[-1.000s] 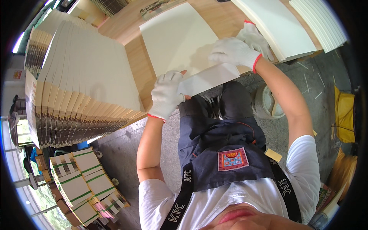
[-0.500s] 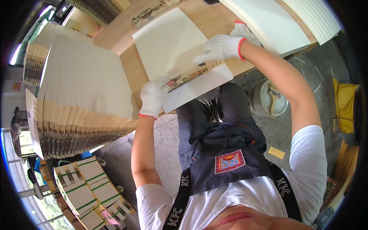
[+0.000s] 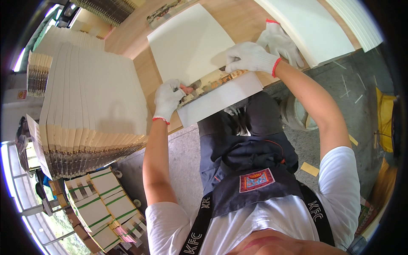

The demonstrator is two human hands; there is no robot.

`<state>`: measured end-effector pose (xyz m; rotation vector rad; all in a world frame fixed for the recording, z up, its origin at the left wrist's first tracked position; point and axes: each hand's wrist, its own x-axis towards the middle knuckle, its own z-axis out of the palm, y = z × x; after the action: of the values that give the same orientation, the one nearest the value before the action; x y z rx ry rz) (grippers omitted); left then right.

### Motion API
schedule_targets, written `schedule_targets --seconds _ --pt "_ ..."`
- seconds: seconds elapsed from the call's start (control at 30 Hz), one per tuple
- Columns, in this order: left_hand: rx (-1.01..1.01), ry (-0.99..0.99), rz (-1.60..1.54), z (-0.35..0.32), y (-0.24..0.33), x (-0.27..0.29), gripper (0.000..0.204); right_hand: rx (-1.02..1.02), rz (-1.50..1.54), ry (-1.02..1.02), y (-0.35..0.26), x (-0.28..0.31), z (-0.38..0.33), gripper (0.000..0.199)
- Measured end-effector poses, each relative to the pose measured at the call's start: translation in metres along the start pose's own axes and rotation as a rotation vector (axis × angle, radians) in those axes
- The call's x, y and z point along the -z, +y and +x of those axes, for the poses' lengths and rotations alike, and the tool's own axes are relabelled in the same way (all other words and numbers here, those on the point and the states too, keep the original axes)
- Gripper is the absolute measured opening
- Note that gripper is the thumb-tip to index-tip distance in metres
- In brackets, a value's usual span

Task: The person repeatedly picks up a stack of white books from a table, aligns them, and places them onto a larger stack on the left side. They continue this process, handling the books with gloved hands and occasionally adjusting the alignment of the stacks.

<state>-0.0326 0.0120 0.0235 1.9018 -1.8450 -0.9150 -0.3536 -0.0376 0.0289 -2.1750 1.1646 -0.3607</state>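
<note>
A large white sheet [image 3: 191,42] with a printed, picture-like strip [image 3: 216,83] along its near side lies on the wooden table before me. A plain white strip of paper or board [image 3: 221,100] shows nearer to me, reaching past the table edge. My left hand [image 3: 168,98], in a white knit glove with bare fingertips, pinches the left end of the printed strip. My gloved right hand [image 3: 250,57] rests at the strip's right end, fingers curled together. A small dark patch shows by its fingertips; what they hold is hidden.
A tall stack of printed-edge sheets [image 3: 93,93] stands at left. To the right lie a spare white glove [image 3: 280,40] and a white sheet stack [image 3: 306,29]. A round bucket [image 3: 297,112] stands on the floor below, and bundled stacks [image 3: 102,208] at lower left.
My right hand's fingers have drawn together, and the hand has turned slightly at the strip's right end. The spare glove shows more fully. My left hand keeps its pinch; the view has shifted slightly.
</note>
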Motion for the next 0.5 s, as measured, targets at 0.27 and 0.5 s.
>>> schedule_targets --seconds 0.27,0.5 --pt "0.044 -0.028 -0.019 -0.003 0.010 0.002 0.022 0.063 -0.001 0.100 0.004 -0.007 -0.004 0.029" --pt "-0.342 -0.163 0.547 0.019 0.029 0.017 0.068 0.102 -0.047 0.182 0.009 -0.014 -0.006 0.029"
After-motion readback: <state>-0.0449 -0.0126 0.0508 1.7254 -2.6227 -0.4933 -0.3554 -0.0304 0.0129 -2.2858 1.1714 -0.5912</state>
